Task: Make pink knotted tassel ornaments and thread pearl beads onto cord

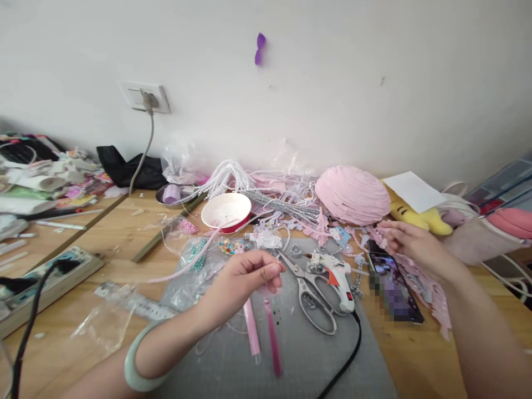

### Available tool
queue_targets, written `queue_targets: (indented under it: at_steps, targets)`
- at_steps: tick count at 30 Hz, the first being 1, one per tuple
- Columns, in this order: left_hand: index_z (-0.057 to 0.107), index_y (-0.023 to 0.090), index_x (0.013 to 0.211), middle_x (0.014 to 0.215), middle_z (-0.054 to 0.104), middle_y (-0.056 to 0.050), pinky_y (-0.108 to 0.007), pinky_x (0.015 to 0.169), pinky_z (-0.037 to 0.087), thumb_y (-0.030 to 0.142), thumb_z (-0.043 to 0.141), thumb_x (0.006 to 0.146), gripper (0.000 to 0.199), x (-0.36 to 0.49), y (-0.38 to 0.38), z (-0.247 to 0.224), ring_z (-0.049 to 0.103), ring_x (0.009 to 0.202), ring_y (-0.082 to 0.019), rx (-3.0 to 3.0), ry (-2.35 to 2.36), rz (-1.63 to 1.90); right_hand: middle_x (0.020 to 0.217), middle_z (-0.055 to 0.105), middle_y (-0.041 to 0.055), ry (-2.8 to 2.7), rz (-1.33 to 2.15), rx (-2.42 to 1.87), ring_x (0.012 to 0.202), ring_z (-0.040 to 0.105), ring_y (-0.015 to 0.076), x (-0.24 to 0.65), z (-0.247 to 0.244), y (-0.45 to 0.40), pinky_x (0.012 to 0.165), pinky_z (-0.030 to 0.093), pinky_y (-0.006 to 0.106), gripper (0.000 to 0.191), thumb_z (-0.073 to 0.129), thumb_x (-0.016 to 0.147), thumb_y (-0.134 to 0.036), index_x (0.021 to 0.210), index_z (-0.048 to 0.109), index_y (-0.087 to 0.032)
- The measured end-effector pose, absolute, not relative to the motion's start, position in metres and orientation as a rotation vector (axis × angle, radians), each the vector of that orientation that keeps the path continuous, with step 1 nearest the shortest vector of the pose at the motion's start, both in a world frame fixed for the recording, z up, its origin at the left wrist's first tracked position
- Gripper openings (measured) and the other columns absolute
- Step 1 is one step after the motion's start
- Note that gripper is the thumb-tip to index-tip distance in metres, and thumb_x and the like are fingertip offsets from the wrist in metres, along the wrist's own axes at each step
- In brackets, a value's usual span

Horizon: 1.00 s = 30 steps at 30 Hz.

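Note:
My left hand (248, 272), with a pale green bangle (137, 360) on its wrist, hovers above the grey mat (332, 360). Its fingers are pinched together; whatever is between them is too small to make out. Below it lie a light pink tube (251, 332) and a darker pink stick (273, 341). To its right are large scissors (312, 299) and a white hot glue gun (341, 282). My right hand (415, 249) is closed at the fingertips over pink lace trim (434, 299), beside a phone (394, 285); what it grips, if anything, is unclear.
A white bowl (226, 210), a bundle of silver stems (286, 206) and a pink ribbed dome (352, 195) stand along the wall. A yellow plush (409, 216) sits at right. The glue gun's black cord (353, 354) crosses the mat; a power strip (50, 282) lies left.

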<state>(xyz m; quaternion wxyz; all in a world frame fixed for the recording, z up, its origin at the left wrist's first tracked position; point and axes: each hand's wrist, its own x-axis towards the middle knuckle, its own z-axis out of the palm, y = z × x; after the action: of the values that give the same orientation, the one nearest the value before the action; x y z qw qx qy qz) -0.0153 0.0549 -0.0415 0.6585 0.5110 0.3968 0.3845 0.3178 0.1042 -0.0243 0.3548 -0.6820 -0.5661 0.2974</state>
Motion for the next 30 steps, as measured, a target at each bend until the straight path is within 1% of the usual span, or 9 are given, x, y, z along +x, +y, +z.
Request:
queue_targets:
  at_steps: [2, 3, 5, 9, 15, 18, 20, 24, 30]
  targets:
    - [0.062, 0.014, 0.065, 0.062, 0.061, 0.001, -0.018, 0.058, 0.043, 0.034, 0.064, 0.077, 0.023, -0.015, 0.052, -0.041, 0.054, 0.059, -0.009, 1.15, 0.873, 0.864, 0.065, 0.059, -0.0021, -1.517, 1.024, -1.579, 0.049, 0.057, 0.0111, 0.273, -0.016, 0.084, 0.048, 0.048, 0.024, 0.021, 0.057, 0.083, -0.035, 0.094, 0.058, -0.018]
    - [0.062, 0.014, 0.067, 0.062, 0.061, 0.001, -0.018, 0.058, 0.043, 0.034, 0.064, 0.077, 0.022, -0.014, 0.05, -0.041, 0.054, 0.058, -0.009, 1.146, 0.854, 0.863, 0.06, 0.058, -0.0034, -1.563, 1.149, -1.482, 0.046, 0.056, 0.0105, 0.25, -0.013, 0.074, 0.044, 0.046, 0.023, 0.02, 0.063, 0.078, -0.035, 0.087, 0.059, -0.018]
    - [0.062, 0.014, 0.071, 0.062, 0.061, 0.002, -0.018, 0.056, 0.044, 0.033, 0.063, 0.078, 0.02, -0.015, 0.047, -0.04, 0.055, 0.056, -0.008, 1.145, 0.814, 0.857, 0.054, 0.057, -0.0034, -1.677, 1.224, -1.334, 0.045, 0.057, 0.0094, 0.207, -0.007, 0.058, 0.046, 0.045, 0.02, 0.017, 0.065, 0.077, -0.033, 0.073, 0.063, -0.017]
    - [0.06, 0.014, 0.074, 0.065, 0.061, 0.002, -0.018, 0.053, 0.046, 0.029, 0.06, 0.082, 0.017, -0.019, 0.039, -0.034, 0.058, 0.053, -0.008, 1.187, 0.783, 0.852, 0.063, 0.065, -0.0024, -1.694, 1.171, -1.07, 0.047, 0.059, 0.0076, 0.16, -0.007, 0.045, 0.05, 0.049, 0.02, 0.012, 0.061, 0.082, -0.025, 0.086, 0.072, -0.021]
    - [0.06, 0.015, 0.074, 0.063, 0.061, 0.002, -0.02, 0.05, 0.049, 0.028, 0.057, 0.083, 0.016, -0.026, 0.033, -0.017, 0.062, 0.051, -0.01, 1.283, 0.819, 0.805, 0.086, 0.066, -0.0001, -1.781, 1.125, -0.87, 0.073, 0.066, 0.0089, 0.156, -0.013, 0.04, 0.066, 0.056, 0.019, 0.035, 0.049, 0.087, -0.01, 0.112, 0.065, -0.03]
    - [0.06, 0.015, 0.072, 0.056, 0.06, 0.002, -0.022, 0.049, 0.049, 0.03, 0.055, 0.084, 0.019, -0.027, 0.032, -0.011, 0.061, 0.047, -0.012, 1.357, 0.873, 0.779, 0.087, 0.069, -0.0043, -1.693, 1.164, -0.883, 0.073, 0.067, 0.0065, 0.157, -0.013, 0.037, 0.067, 0.056, 0.014, 0.04, 0.058, 0.083, -0.009, 0.112, 0.063, -0.036]
    - [0.06, 0.015, 0.07, 0.057, 0.061, 0.0, -0.023, 0.05, 0.049, 0.028, 0.055, 0.084, 0.02, -0.028, 0.033, -0.009, 0.063, 0.049, -0.014, 1.406, 0.892, 0.785, 0.081, 0.071, -0.0086, -1.604, 1.211, -0.933, 0.067, 0.067, 0.0045, 0.156, -0.013, 0.036, 0.063, 0.054, 0.01, 0.04, 0.067, 0.076, -0.008, 0.103, 0.067, -0.038]
    - [0.062, 0.015, 0.07, 0.059, 0.062, 0.001, -0.022, 0.054, 0.05, 0.026, 0.056, 0.083, 0.018, -0.029, 0.032, -0.007, 0.063, 0.054, -0.012, 1.477, 0.885, 0.79, 0.072, 0.071, -0.0093, -1.607, 1.178, -0.931, 0.063, 0.066, 0.0049, 0.156, -0.016, 0.034, 0.06, 0.052, 0.009, 0.028, 0.074, 0.069, -0.012, 0.086, 0.07, -0.034]
    - [0.062, 0.016, 0.07, 0.058, 0.062, 0.001, -0.018, 0.049, 0.046, 0.027, 0.057, 0.082, 0.017, -0.03, 0.031, -0.007, 0.059, 0.052, -0.01, 1.49, 0.911, 0.738, 0.079, 0.07, -0.0047, -1.702, 1.003, -0.789, 0.071, 0.064, 0.008, 0.158, -0.021, 0.033, 0.066, 0.052, 0.015, 0.025, 0.075, 0.069, -0.015, 0.09, 0.07, -0.028]
